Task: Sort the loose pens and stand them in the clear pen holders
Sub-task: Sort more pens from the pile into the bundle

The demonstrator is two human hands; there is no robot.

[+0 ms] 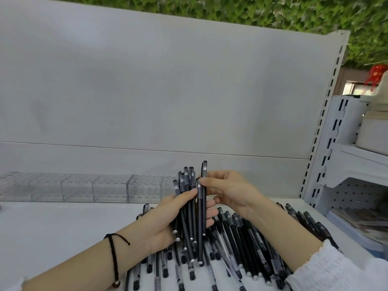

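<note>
My left hand grips an upright bundle of several black pens above the shelf. My right hand pinches one black pen at the right side of that bundle, and this pen stands higher than the others. Many loose black pens lie in a pile on the white shelf under and to the right of my hands. A row of clear pen holders stands along the back of the shelf at the left; no pens show in them.
A white back panel rises behind the holders. A slotted upright bounds the shelf on the right, with another white rack beyond it. Bare shelf surface lies to the left of the pile.
</note>
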